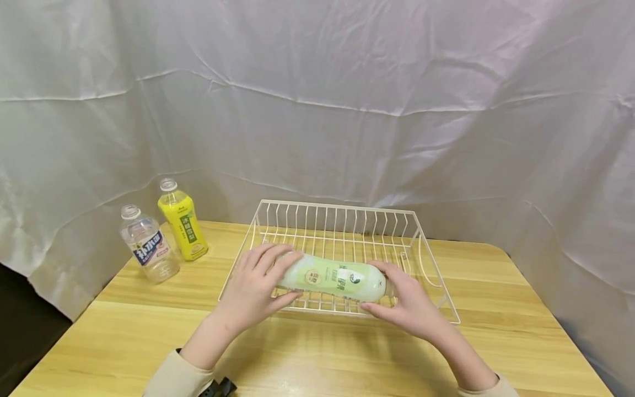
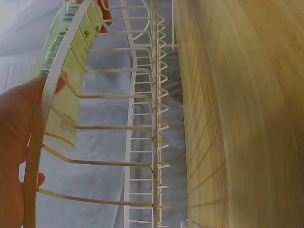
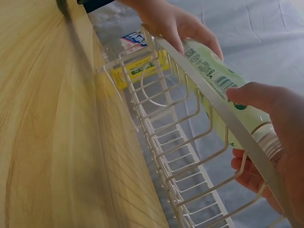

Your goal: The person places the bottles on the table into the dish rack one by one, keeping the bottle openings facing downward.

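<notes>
Behind the wire rack [image 1: 337,207], a wide grey cloth [image 1: 317,143] is hanging in creases; beneath the rack, a wooden table [image 1: 516,325] is reaching out past it on both sides. The rack itself is standing with white rails running around its rows of thin, bent wires.

Above the rack's near half, the green bottle [image 1: 332,278] is lying sideways, its base pointing to the rack's left and its neck to the right; whether it is touching the wires, the pictures are not showing clearly. To the rack's left, the yellow bottle [image 1: 184,223] is standing upright, and the clear bottle [image 1: 149,242] is standing farther out from the rack.

Over the rack's near side, the hands are both curving round the green bottle, only partly closed because it is filling them: the left hand [image 1: 263,284] is gripping the base end, the right hand [image 1: 404,300] the neck end. Such two-ended support is probably suiting a long, smooth bottle; level ends and light, matched pressure should be sparing its plastic. With the rack's near rail running close by, the fingers are likely needing room there. Above the rack's right part, the ridged neck [image 3: 270,140] is probably offering less purchase than the shoulder.
</notes>
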Demonstrator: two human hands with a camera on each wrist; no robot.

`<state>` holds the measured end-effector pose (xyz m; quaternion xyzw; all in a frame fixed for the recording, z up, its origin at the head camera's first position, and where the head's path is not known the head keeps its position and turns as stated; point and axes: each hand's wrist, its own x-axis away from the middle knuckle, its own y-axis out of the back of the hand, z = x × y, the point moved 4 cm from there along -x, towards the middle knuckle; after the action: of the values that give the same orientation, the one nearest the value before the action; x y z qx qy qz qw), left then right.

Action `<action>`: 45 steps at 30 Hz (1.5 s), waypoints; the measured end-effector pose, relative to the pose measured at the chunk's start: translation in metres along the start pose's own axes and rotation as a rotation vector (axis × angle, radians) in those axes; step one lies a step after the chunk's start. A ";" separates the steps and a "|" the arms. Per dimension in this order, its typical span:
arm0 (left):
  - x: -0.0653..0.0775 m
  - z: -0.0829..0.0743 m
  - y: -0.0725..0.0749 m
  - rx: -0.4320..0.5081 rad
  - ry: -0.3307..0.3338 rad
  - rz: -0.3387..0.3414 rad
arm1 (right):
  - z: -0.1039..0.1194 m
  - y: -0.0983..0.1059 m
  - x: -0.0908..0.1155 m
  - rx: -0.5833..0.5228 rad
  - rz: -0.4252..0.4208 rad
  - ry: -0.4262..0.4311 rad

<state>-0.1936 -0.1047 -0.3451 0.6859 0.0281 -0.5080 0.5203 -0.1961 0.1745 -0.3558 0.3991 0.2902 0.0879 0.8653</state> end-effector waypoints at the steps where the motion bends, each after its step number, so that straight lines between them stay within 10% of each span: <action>1: 0.000 0.001 0.000 0.040 0.021 0.004 | 0.000 0.000 0.000 -0.015 0.004 -0.007; 14: 0.004 0.016 -0.002 0.469 0.381 0.112 | -0.009 0.004 0.001 -0.178 0.058 -0.084; 23: 0.003 0.020 -0.004 0.664 0.475 0.230 | -0.011 0.004 0.003 -0.186 0.092 -0.078; 45: 0.010 0.030 0.007 0.626 0.557 -0.109 | -0.011 0.009 0.000 -0.080 0.013 0.025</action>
<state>-0.2049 -0.1353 -0.3452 0.9195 0.0483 -0.3139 0.2318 -0.2013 0.1871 -0.3546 0.3648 0.2947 0.1099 0.8764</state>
